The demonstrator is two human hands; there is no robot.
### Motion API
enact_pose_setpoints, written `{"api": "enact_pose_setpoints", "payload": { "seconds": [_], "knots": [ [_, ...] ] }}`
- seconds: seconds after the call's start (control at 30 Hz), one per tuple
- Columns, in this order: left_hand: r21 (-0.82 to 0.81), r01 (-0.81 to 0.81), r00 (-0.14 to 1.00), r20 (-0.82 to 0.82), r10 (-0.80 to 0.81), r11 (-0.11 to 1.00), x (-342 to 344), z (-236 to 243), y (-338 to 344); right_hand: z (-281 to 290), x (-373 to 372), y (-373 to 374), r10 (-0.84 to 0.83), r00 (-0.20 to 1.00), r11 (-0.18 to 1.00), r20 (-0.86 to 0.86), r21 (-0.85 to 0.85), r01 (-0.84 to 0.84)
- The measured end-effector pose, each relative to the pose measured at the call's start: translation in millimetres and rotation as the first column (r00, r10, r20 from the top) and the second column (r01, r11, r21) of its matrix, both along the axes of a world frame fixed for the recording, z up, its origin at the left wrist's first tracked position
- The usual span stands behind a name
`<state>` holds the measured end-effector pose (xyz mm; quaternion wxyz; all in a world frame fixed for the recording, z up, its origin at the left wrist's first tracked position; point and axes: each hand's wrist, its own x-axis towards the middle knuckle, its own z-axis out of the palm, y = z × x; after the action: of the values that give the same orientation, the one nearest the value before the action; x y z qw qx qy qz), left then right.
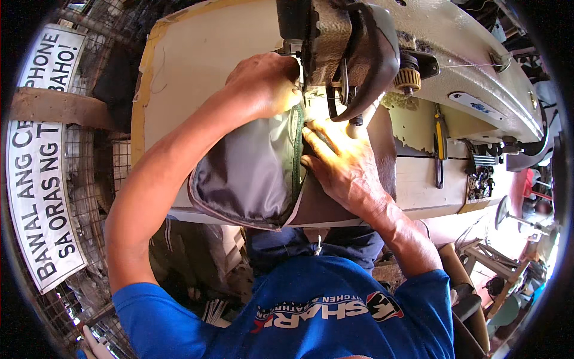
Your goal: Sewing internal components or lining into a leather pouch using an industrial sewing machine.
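A sewing machine (460, 48) stands over a pale work table, its needle area lit brightly. Under it lies a brown piece (335, 203) that looks like leather or vinyl, with a shiny grey lining fabric (245, 167) on its left. A dark green strip (297, 149), perhaps zipper tape, runs along the lining's right edge up to the needle area. My left hand (266, 84) is closed at the strip's far end, thumb on the fabric, its fingertips partly hidden. My right hand (344, 161) lies flat on the brown piece beside the strip, fingers stretched toward the needle.
Right of the work, a yellow-and-black handled tool (440, 134) lies on the table. Small metal parts (480, 182) sit in a tray near the right edge. A wire mesh wall with a white sign (39, 197) stands at the left.
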<state>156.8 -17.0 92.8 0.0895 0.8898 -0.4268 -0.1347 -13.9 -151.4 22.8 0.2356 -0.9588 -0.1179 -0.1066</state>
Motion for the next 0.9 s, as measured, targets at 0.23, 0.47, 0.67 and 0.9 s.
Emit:
{"api": "enact_pose_setpoints", "payload": {
  "seconds": [0.23, 0.47, 0.67, 0.9],
  "knots": [
    [-0.212, -0.033, 0.985, -0.171, -0.004, 0.977, 26, -43, 8, 1, 1, -3, 0.034, 0.999, 0.999, 0.024, -0.005, -0.034],
    [-0.345, 0.068, 0.99, -0.09, -0.105, 0.936, 20, -43, 14, -1, 1, -5, 0.025, 0.999, 0.997, 0.047, -0.08, -0.021],
    [0.17, -0.116, 0.977, -0.158, 0.143, 0.979, 18, -38, -10, 0, 3, -5, 0.051, 0.997, 0.995, 0.058, -0.089, -0.046],
    [0.018, -0.172, 0.982, -0.079, 0.173, 0.985, 3, -20, -12, 0, 4, -9, 0.086, 0.995, 0.99, 0.05, -0.116, -0.079]
  ]
}}
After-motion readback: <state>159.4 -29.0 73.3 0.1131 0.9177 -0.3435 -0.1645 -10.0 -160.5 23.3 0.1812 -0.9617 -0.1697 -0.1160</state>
